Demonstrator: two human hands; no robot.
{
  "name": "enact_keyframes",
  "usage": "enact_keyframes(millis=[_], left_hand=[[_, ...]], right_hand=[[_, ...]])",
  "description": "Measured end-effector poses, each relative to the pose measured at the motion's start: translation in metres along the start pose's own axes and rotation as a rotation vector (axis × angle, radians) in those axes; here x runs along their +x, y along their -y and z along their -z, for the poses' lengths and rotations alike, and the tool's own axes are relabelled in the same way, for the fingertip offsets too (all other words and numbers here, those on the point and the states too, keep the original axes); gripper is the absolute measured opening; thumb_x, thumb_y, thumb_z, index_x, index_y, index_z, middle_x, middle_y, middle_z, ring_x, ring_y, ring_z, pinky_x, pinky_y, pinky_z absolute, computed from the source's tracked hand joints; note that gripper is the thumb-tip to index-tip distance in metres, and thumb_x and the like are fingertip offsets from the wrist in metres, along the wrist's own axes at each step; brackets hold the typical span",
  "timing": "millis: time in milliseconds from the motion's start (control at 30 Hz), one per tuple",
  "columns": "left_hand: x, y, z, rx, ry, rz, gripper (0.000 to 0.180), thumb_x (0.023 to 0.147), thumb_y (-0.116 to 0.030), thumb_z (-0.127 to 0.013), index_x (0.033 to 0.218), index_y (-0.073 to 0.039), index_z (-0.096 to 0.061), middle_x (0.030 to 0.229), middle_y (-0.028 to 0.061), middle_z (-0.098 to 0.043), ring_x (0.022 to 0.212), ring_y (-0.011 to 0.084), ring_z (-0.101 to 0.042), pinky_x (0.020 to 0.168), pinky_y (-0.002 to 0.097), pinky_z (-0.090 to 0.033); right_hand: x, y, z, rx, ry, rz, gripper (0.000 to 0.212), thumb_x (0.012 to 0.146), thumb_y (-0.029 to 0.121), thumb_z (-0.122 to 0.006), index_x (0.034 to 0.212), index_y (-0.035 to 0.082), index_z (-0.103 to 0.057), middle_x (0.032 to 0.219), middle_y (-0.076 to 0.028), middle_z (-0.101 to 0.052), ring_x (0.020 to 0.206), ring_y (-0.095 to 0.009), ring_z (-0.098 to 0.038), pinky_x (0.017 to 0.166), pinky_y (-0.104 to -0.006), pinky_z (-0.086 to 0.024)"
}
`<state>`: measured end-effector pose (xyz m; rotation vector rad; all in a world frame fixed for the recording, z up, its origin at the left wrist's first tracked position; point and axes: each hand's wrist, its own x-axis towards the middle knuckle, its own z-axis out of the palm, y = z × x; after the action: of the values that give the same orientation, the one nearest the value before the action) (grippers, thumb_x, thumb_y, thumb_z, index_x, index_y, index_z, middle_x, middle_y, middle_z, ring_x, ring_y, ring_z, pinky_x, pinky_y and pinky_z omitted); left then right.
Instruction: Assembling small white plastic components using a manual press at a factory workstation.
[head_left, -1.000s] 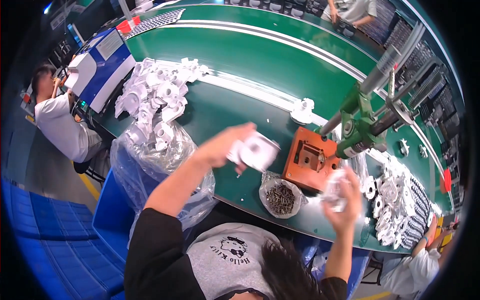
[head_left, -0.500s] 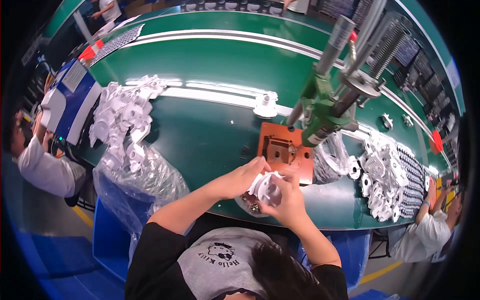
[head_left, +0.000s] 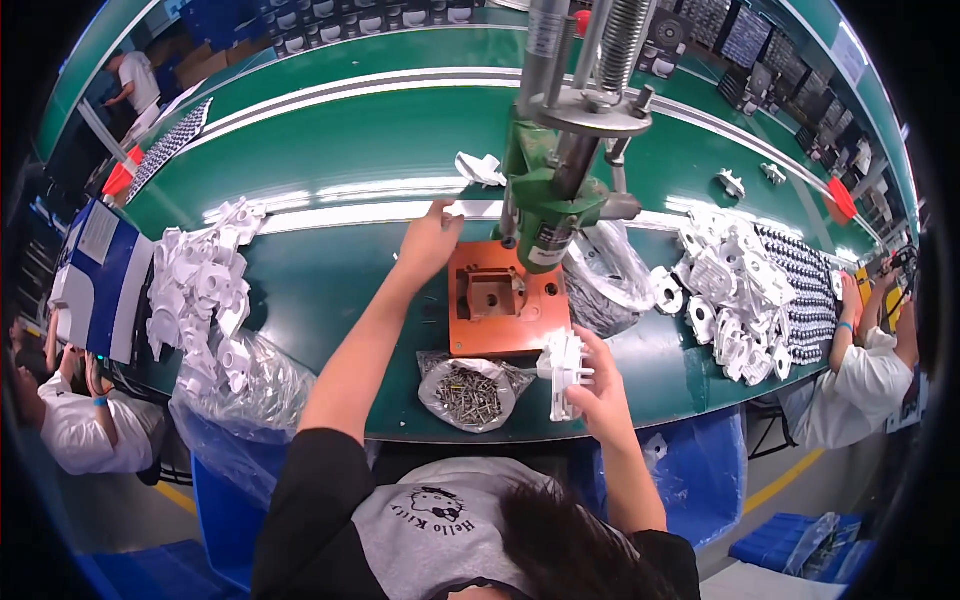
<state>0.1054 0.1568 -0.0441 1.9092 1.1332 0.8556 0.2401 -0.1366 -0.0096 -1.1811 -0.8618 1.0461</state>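
White part (head_left: 563, 372) in right hand (head_left: 600, 388), left hand (head_left: 432, 245) apart

The hands are well apart. The right hand is clamped on the white part, thumb on one side and fingers on the other, above the bench (head_left: 330, 320) and just beside the near right corner of the orange block (head_left: 490, 340). The left hand has its fingers loosely parted and is located near the block's far left corner, beside the white rail (head_left: 350, 215).

A second white part (head_left: 480, 168) lies beyond the rail, on the green belt (head_left: 370, 140). The green press (head_left: 542, 215) stands over the block, which has a squarish recess in its top face.

An open bag (head_left: 468, 395) of small metal pins rests on the bench, just in front of the block. A clear bag (head_left: 622, 265) lies to the block's right; its contents cannot be identified.

White parts are heaped at left (head_left: 200, 290) and at right (head_left: 735, 290). Dark parts (head_left: 800, 290) stand in rows beside the right heap. A blue bin (head_left: 222, 525) is below the bench at left.
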Motion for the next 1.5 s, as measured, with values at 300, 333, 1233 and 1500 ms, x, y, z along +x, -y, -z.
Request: enact_keyframes(millis=[300, 333, 1233, 1500], left_hand=[[-0.182, -0.089, 0.004, -0.547, 0.269, -0.038, 0.045, 0.09, -0.019, -0.058, 0.124, 0.003, -0.04, 0.105, 0.0166, -0.064, 0.091, 0.022, -0.065, 0.078, 0.0305, -0.049], [-0.182, -0.09, 0.008, -0.546, 0.266, -0.036, 0.045, 0.09, -0.019, -0.058, 0.124, 0.003, -0.04, 0.105, 0.0166, -0.064, 0.091, 0.022, -0.065, 0.078, 0.0305, -0.049], [-0.098, -0.04, 0.016, 0.599, 0.146, -0.943, 0.025, 0.078, -0.016, -0.061, 0.1, -0.005, -0.056, 0.105, 0.0215, -0.06, 0.103, 0.0334, -0.059, 0.091, 0.0412, -0.047], [-0.101, -0.038, 0.008, 0.516, 0.131, -0.876, 0.024, 0.079, -0.015, -0.06, 0.101, -0.007, -0.059, 0.112, 0.0217, -0.059, 0.109, 0.0338, -0.056, 0.097, 0.042, -0.043]], right_hand=[[0.03, -0.021, -0.044, -0.088, -0.081, 0.264, 0.066, 0.094, 0.031, -0.04, 0.143, -0.004, -0.015, 0.142, -0.014, -0.031, 0.128, -0.022, -0.036, 0.107, -0.0366, -0.027], [0.028, -0.017, -0.046, -0.087, -0.079, 0.262, 0.066, 0.094, 0.031, -0.04, 0.143, -0.004, -0.015, 0.142, -0.014, -0.031, 0.128, -0.022, -0.036, 0.107, -0.0366, -0.027], [0.144, -0.03, 0.131, -1.203, -0.317, 0.182, 0.013, 0.073, 0.004, -0.056, 0.085, 0.003, -0.062, 0.076, -0.017, -0.058, 0.069, -0.035, -0.057, 0.065, -0.0407, -0.046], [0.127, -0.006, 0.102, -1.135, -0.3, 0.441, 0.022, 0.081, -0.004, -0.053, 0.1, 0.002, -0.063, 0.076, -0.01, -0.051, 0.067, -0.02, -0.053, 0.064, -0.0292, -0.043]])
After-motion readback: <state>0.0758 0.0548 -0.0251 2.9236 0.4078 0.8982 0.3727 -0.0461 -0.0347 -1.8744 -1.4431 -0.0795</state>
